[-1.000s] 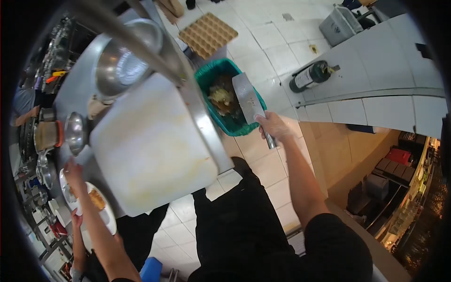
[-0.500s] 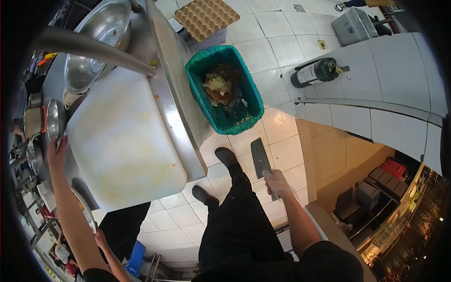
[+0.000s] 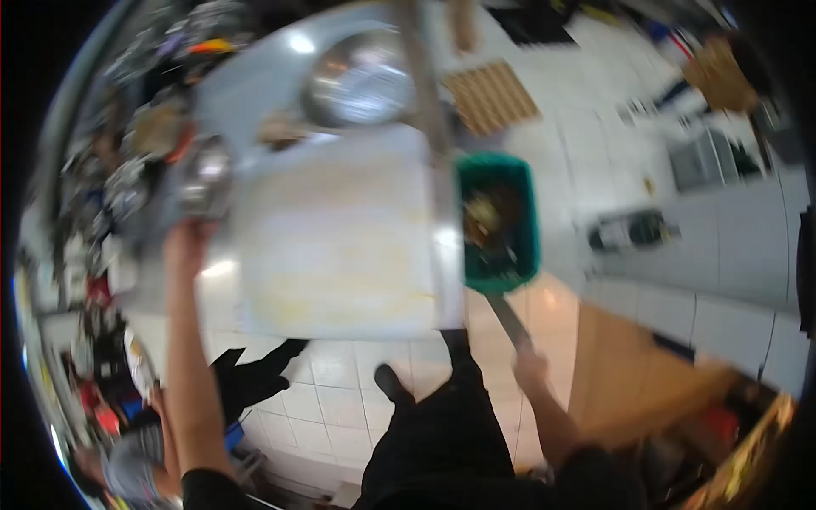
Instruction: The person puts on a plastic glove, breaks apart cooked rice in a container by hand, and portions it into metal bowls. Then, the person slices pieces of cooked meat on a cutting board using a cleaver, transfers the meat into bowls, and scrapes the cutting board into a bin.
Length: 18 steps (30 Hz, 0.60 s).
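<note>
My left hand (image 3: 190, 236) reaches across the steel table to a metal bowl (image 3: 206, 174), with its blurred fingers at the near rim. Left of the white cutting board (image 3: 340, 234), the bowl stays beside other metal ware. On the other side, my right hand (image 3: 532, 365), which wears a clear glove, is closed round the handle of a cleaver (image 3: 510, 323). The blade points up and away from me, over the floor by the green-lined bin (image 3: 534, 229). Motion smears much of the view.
A large metal colander (image 3: 361, 81) stands behind the board. Beyond the bin lies an egg tray (image 3: 491, 98). A fire extinguisher (image 3: 629, 229) is by the low wall. At lower left, a person (image 3: 140, 467) holds a plate (image 3: 138, 361); another stands far right.
My view has swung left, so the table and bin sit further right. The cleaver stays in my right hand, its blade now seen more edge-on. My left hand remains at the bowl.
</note>
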Each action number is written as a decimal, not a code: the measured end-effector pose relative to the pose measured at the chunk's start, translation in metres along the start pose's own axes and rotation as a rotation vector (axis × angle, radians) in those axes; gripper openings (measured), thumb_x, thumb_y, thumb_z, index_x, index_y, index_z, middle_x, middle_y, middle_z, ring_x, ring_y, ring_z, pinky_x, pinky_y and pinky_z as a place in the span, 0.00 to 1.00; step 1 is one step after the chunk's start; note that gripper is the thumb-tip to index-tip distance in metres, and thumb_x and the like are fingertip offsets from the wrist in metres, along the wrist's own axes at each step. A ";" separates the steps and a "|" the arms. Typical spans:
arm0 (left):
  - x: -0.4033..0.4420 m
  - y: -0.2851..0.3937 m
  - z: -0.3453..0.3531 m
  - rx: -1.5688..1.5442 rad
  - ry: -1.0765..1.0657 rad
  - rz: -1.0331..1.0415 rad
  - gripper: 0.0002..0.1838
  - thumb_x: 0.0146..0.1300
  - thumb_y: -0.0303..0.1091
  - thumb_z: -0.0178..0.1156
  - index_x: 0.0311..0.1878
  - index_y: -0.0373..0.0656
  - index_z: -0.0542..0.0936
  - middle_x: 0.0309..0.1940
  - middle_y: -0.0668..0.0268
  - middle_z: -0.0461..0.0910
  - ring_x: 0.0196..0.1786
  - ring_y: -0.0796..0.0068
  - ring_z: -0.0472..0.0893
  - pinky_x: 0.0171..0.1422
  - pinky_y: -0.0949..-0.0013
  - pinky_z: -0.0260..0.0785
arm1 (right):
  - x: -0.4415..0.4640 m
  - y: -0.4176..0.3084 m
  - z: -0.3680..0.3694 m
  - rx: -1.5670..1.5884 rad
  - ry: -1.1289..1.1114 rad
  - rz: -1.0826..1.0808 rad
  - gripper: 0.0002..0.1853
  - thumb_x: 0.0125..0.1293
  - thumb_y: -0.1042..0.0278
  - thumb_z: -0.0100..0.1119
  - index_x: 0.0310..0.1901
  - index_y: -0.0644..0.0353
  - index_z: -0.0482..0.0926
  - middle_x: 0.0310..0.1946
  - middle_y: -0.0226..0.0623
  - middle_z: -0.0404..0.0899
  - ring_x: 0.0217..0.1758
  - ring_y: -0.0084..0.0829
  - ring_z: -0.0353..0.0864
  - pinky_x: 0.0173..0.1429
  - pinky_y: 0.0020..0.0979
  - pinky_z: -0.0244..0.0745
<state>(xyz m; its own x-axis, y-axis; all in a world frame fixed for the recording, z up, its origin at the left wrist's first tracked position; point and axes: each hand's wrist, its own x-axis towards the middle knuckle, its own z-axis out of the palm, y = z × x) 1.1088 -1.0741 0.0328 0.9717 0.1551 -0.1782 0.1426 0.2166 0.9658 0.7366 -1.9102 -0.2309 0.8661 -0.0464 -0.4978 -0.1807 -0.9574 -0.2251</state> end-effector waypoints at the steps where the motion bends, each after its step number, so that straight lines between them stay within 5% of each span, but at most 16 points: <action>1: -0.040 0.013 0.068 0.293 0.177 -0.062 0.12 0.81 0.34 0.56 0.54 0.36 0.81 0.51 0.57 0.84 0.55 0.63 0.83 0.61 0.53 0.83 | -0.043 0.011 -0.030 -0.160 -0.291 0.045 0.38 0.75 0.64 0.57 0.84 0.60 0.61 0.42 0.47 0.91 0.36 0.47 0.91 0.40 0.53 0.83; 2: -0.070 0.000 0.089 0.159 0.394 0.056 0.11 0.79 0.33 0.58 0.57 0.39 0.78 0.54 0.58 0.82 0.53 0.65 0.83 0.58 0.53 0.84 | -0.092 0.030 -0.037 -0.240 -0.222 -0.031 0.39 0.74 0.64 0.59 0.85 0.58 0.61 0.32 0.44 0.90 0.34 0.48 0.91 0.40 0.54 0.84; 4: -0.108 0.004 0.110 0.096 0.552 -0.073 0.14 0.74 0.27 0.60 0.59 0.38 0.73 0.52 0.55 0.80 0.47 0.61 0.86 0.47 0.57 0.90 | -0.165 0.043 -0.074 -0.079 -0.035 -0.030 0.40 0.75 0.64 0.58 0.86 0.58 0.59 0.33 0.56 0.87 0.33 0.59 0.88 0.40 0.60 0.82; 5: -0.130 -0.001 0.113 0.074 0.619 -0.044 0.14 0.73 0.26 0.62 0.57 0.36 0.72 0.51 0.53 0.79 0.47 0.59 0.86 0.44 0.58 0.92 | -0.190 0.029 -0.115 0.114 0.186 -0.183 0.39 0.75 0.68 0.57 0.85 0.62 0.59 0.35 0.61 0.87 0.33 0.64 0.86 0.40 0.59 0.80; 6: -0.146 -0.018 0.096 0.023 0.668 -0.072 0.14 0.73 0.25 0.61 0.57 0.33 0.71 0.53 0.51 0.78 0.48 0.56 0.87 0.42 0.57 0.93 | -0.190 0.006 -0.150 0.017 0.190 -0.076 0.41 0.68 0.76 0.61 0.81 0.72 0.61 0.35 0.58 0.86 0.31 0.59 0.85 0.38 0.59 0.80; 7: -0.171 -0.027 0.074 -0.124 0.665 -0.109 0.16 0.72 0.22 0.60 0.58 0.32 0.69 0.53 0.49 0.77 0.47 0.53 0.87 0.42 0.56 0.93 | -0.189 -0.027 -0.191 -0.003 0.220 -0.127 0.41 0.68 0.76 0.61 0.81 0.72 0.61 0.35 0.58 0.86 0.31 0.59 0.85 0.38 0.59 0.80; 12: -0.236 -0.036 0.038 -0.395 0.882 -0.060 0.15 0.70 0.17 0.64 0.53 0.29 0.69 0.52 0.48 0.77 0.45 0.54 0.88 0.45 0.59 0.93 | -0.081 -0.257 -0.355 0.030 0.669 -0.643 0.34 0.71 0.77 0.60 0.79 0.66 0.69 0.45 0.54 0.88 0.42 0.55 0.87 0.47 0.51 0.81; 18: -0.247 -0.024 -0.005 -0.468 0.905 0.002 0.16 0.72 0.23 0.70 0.46 0.35 0.69 0.47 0.52 0.78 0.42 0.56 0.89 0.46 0.59 0.93 | 0.072 -0.393 -0.339 -0.351 0.552 -0.780 0.29 0.73 0.62 0.65 0.75 0.47 0.78 0.40 0.49 0.84 0.44 0.51 0.88 0.48 0.52 0.83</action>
<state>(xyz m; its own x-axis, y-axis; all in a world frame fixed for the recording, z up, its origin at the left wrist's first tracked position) 0.8648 -1.1127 0.0531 0.4375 0.7844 -0.4396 -0.1358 0.5409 0.8301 1.0281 -1.6338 0.1056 0.7940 0.5868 0.1586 0.5967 -0.8022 -0.0194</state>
